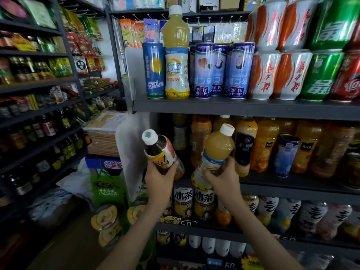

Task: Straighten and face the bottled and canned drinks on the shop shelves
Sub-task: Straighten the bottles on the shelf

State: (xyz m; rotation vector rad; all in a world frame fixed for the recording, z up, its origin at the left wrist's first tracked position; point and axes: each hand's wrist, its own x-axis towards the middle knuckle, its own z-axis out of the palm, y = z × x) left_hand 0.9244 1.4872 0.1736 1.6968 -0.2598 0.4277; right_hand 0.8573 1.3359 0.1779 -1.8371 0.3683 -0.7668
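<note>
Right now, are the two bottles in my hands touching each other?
Apart. The head view shows a clear gap between the dark tea bottle in the left hand and the yellow juice bottle in the right hand.

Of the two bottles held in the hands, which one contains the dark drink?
The orange-labelled bottle in the left hand; the juice bottle in the right hand is pale yellow.
</note>
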